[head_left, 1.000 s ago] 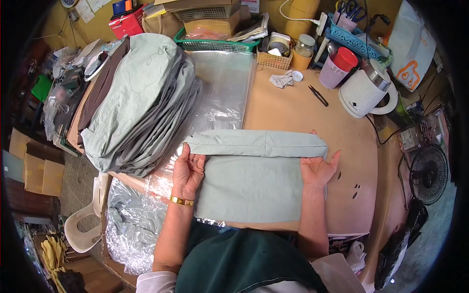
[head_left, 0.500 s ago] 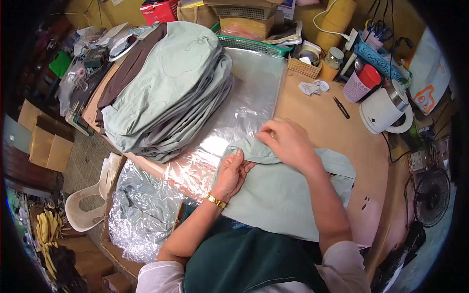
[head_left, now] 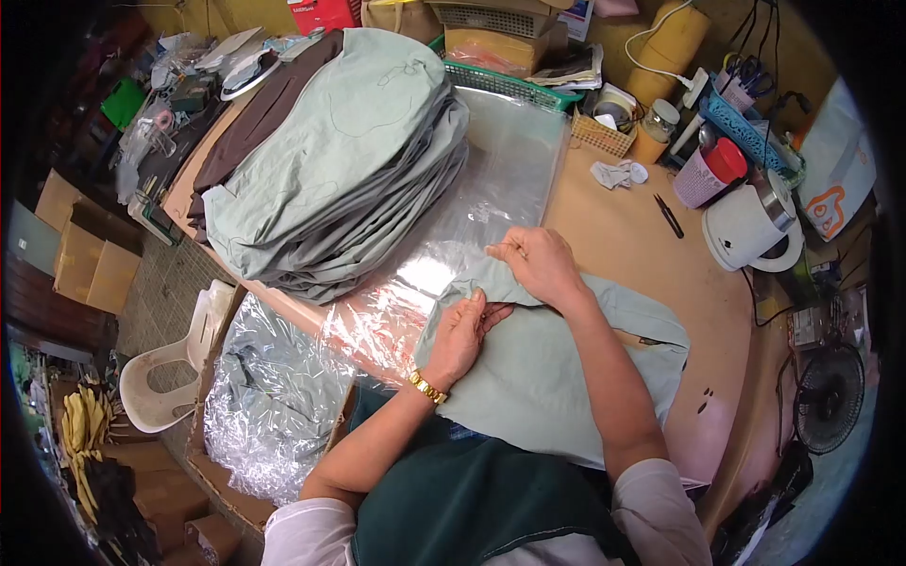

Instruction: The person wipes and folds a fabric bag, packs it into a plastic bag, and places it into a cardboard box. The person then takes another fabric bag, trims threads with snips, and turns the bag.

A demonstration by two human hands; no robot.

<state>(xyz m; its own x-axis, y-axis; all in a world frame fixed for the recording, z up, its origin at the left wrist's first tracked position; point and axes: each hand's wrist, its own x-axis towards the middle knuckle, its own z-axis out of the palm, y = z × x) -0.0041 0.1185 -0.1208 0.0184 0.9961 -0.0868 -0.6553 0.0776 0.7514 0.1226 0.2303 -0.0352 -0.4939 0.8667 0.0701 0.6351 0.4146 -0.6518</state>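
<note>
A pale grey-green cloth garment lies spread on the table in front of me, its upper edge bunched up between my hands. My left hand, with a gold watch at the wrist, grips the folded edge between thumb and fingers. Just above and right of it, my right hand is closed in a pinch over the raised fold. Whatever its fingertips hold is too small to make out. Up and left of my hands, a tall stack of similar garments rests on the table, with loose threads on top.
Clear plastic sheets lie under and beside the stack. On the right are black thread snips, a white kettle, a pink holder and a fan. A box of plastic-wrapped cloth and a white chair stand left.
My right hand has shifted slightly left, with its fingers pinched tighter over the fold. The left hand has moved a little right with the cloth edge. The view has shifted slightly.
</note>
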